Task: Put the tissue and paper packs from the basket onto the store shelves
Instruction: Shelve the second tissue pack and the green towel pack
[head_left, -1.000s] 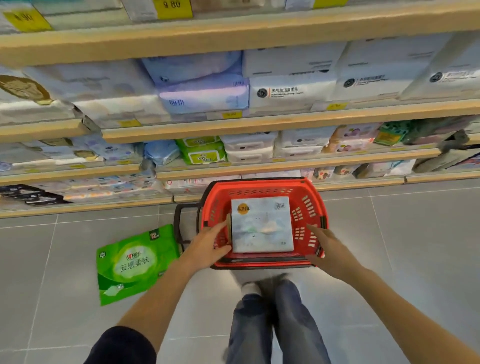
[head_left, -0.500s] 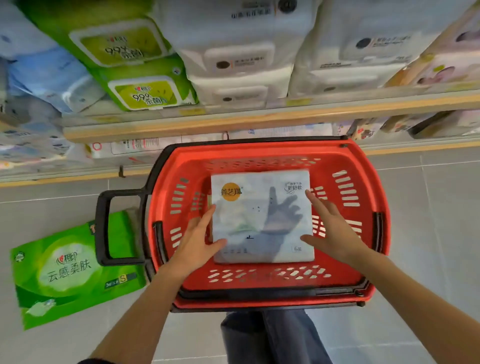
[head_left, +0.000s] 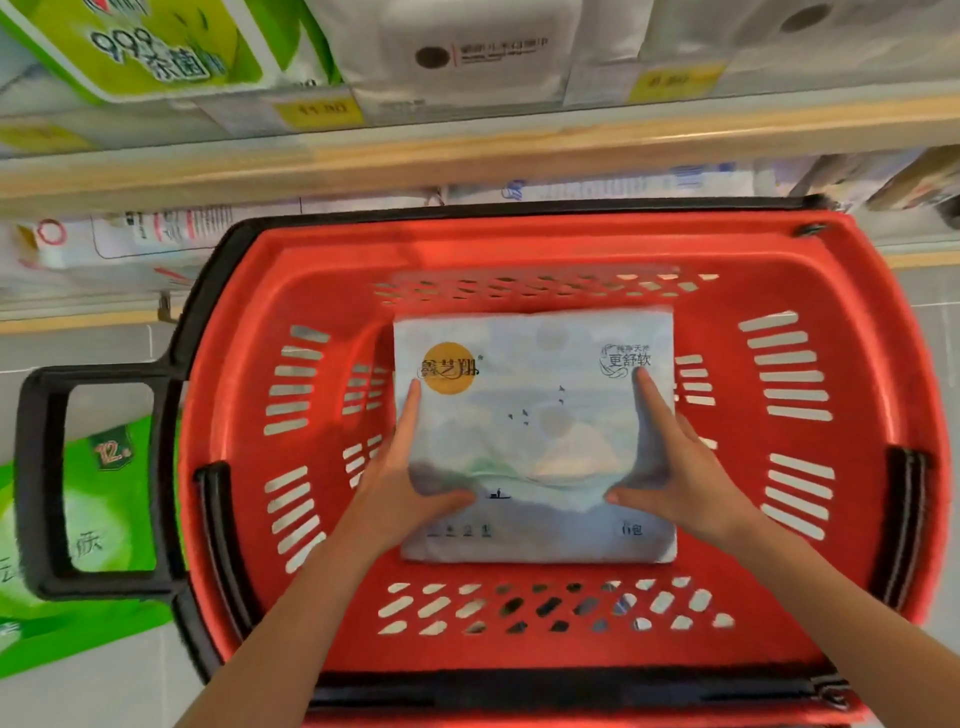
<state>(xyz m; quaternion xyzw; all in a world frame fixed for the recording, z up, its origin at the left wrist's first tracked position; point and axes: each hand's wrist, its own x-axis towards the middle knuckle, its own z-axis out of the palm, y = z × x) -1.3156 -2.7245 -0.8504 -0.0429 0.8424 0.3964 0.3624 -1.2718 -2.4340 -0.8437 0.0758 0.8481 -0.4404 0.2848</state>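
Note:
A pale blue-white tissue pack (head_left: 535, 431) with an orange round logo lies flat in the red basket (head_left: 831, 571) on the floor. My left hand (head_left: 402, 483) clasps its left edge, thumb across the top face. My right hand (head_left: 675, 467) clasps the right edge the same way. The wooden shelf edge (head_left: 467, 156) runs across just above the basket, with green and white tissue packs (head_left: 156, 47) stacked on it.
A green tissue pack (head_left: 88, 519) lies on the grey tiled floor left of the basket, partly behind the black basket handle (head_left: 41, 478). Yellow price tags (head_left: 317, 109) sit along the shelf front. More packs (head_left: 130, 239) fill the lowest shelf behind the basket.
The camera has dropped much closer to the basket. Both hands went from hovering at the pack's sides to gripping its left and right edges with thumbs on top.

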